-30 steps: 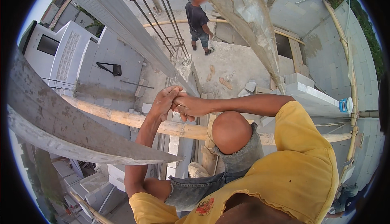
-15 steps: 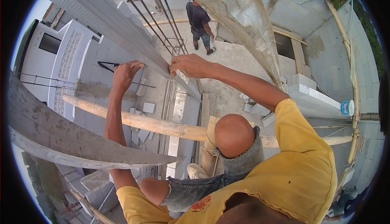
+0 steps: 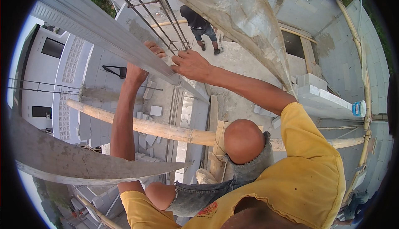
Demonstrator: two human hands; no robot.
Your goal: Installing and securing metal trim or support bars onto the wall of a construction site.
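Note:
A long grey metal bar [image 3: 124, 42] with a ribbed side slants from the upper left toward the middle. My left hand [image 3: 140, 72] reaches behind it; the curled fingers show past its far edge, and the rest of the palm is hidden by the bar. On the right side of the bar, my right hand [image 3: 192, 65] is closed with the fingertips pinched together close to its edge. Whatever those fingertips hold is too small to make out. A cage of steel rebar [image 3: 164, 17] rises just beyond both hands.
A bamboo pole [image 3: 166, 131] crosses below my arms, near a wooden plank [image 3: 218, 150]. Rough concrete columns [image 3: 257, 25] and a grey slab edge [image 3: 83, 158] frame me. A person [image 3: 201, 25] stands on the floor below. A tub [image 3: 358, 109] sits on a block wall [image 3: 320, 100].
My left hand has moved right and up, from beside the bar to behind it. My right hand has stayed near the bar's edge. The person below has shifted left and bent their head.

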